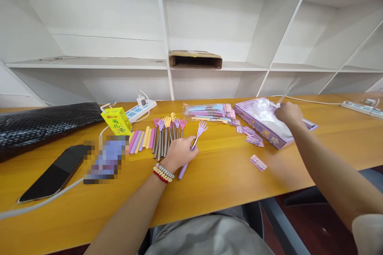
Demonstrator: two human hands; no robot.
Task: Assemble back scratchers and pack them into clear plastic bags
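Your left hand [181, 152] has its fingers clamped on a purple hand-shaped scratcher [202, 128] at twelve o'clock, over the yellow-brown wooden worktop [215, 185]. Your right hand [289, 113] has its fingers closed on clear plastic [291, 89] by the purple box [259, 126] at one. White shelving [215, 16] spans the back, holding a cardboard box [196, 54] at twelve; a black phone [56, 173] lies at ten.

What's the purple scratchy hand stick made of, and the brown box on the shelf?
Purple scratchy hand stick: probably smooth plastic, by its even colour; its thin silvery shaft looks like shiny metal.
Brown box: probably matte cardboard, by its plain brown, papery sides.
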